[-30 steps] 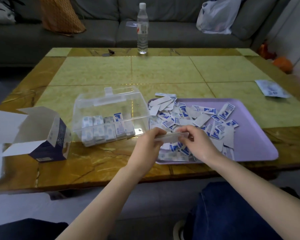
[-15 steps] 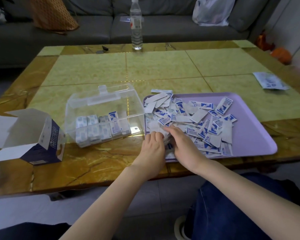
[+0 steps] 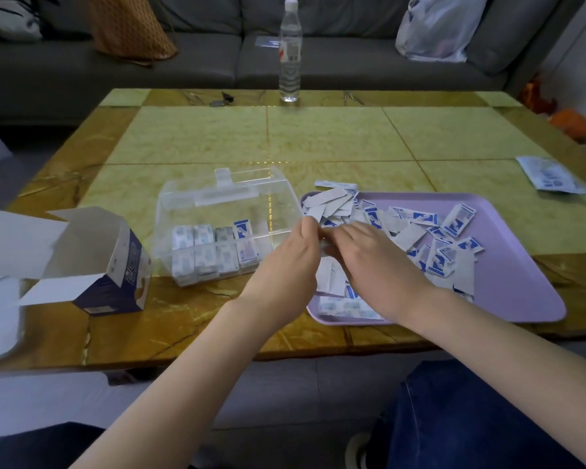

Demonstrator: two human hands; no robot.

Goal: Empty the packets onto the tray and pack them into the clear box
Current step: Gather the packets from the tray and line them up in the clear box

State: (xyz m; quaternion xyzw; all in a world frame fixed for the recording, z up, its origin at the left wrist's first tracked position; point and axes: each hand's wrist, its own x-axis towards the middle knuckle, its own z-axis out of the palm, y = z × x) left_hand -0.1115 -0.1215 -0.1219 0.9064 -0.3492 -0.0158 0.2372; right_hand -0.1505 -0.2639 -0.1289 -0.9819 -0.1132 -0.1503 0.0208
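A lilac tray [image 3: 521,286] on the right carries a loose heap of small white and blue packets [image 3: 416,231]. Left of it stands the clear box [image 3: 227,201], lid open, with a row of stacked packets [image 3: 210,255] along its near wall. My left hand [image 3: 290,265] and my right hand [image 3: 372,262] meet over the tray's left edge, beside the box. Their curled fingers pinch a small bunch of packets [image 3: 323,248] between them; most of the bunch is hidden by the fingers.
An opened white and blue carton [image 3: 109,265] lies at the left on the yellow marble table [image 3: 318,140]. A flat printed pouch [image 3: 552,174] lies far right. A water bottle [image 3: 290,52] and keys [image 3: 222,98] sit at the far edge, before a grey sofa.
One second ago both hands held a stack above the tray's near edge. They then pressed down onto the heap, and now they are raised farther in, next to the box.
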